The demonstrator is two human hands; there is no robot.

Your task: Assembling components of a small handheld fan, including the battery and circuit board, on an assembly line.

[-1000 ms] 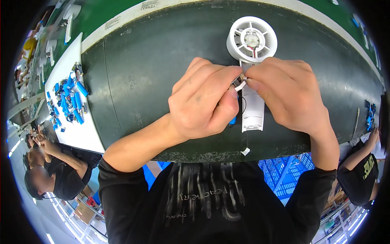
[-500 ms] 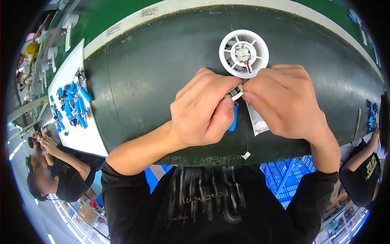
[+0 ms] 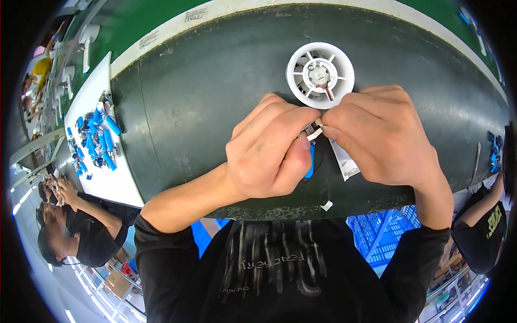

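Note:
My left hand (image 3: 269,145) is closed, its thumb and forefinger pinching a small circuit board (image 3: 311,128) with a pale edge piece. Against the other end of the board, the fingertips of my right hand (image 3: 382,137) are pinched together; small light parts there are mostly hidden. Below the board a blue cylindrical cell (image 3: 310,166) shows partly behind my left thumb, with a thin dark wire beside it. A white round fan housing (image 3: 347,75), with spokes and a motor in its middle, lies just beyond both hands. Its white handle (image 3: 346,166) seems to run under my right hand.
On the left, a white board (image 3: 116,185) bears a heap of blue cells with circuit boards (image 3: 99,140). More blue parts (image 3: 494,153) lie at the far right near a co-worker's arm (image 3: 482,207). Another person (image 3: 91,226) works at left. A white scrap (image 3: 326,205) lies near the front edge.
The fan housing has shifted slightly left and nearer me, and its handle end has swung a little to the right. Both hands keep their pinch on the circuit board, nearly in place.

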